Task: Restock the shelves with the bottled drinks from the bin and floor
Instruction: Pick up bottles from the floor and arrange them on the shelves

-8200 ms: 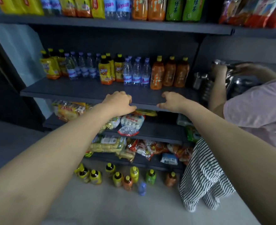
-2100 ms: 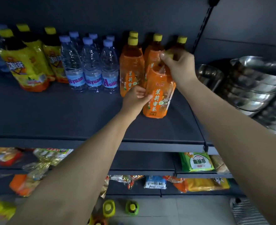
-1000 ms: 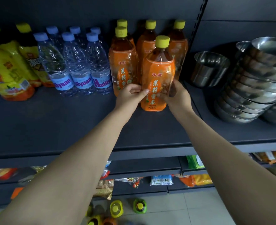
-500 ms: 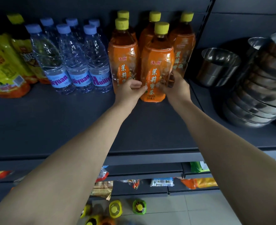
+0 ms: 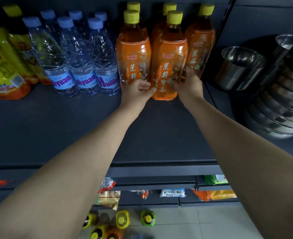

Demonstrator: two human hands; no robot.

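An orange tea bottle with a yellow cap stands upright on the dark shelf, in front of several like orange bottles. My left hand touches its lower left side with the thumb, fingers curled between it and the neighbouring bottle. My right hand wraps round its lower right side. Further bottles with yellow caps stand on the tiled floor below.
Clear water bottles and yellow-labelled drinks fill the shelf's left part. Stacked steel bowls and a steel cup sit right of the upright post. Snack packets lie on lower shelves.
The orange bottle has been slid back on the shelf, up against the row behind it. Both hands have stayed low on its sides.
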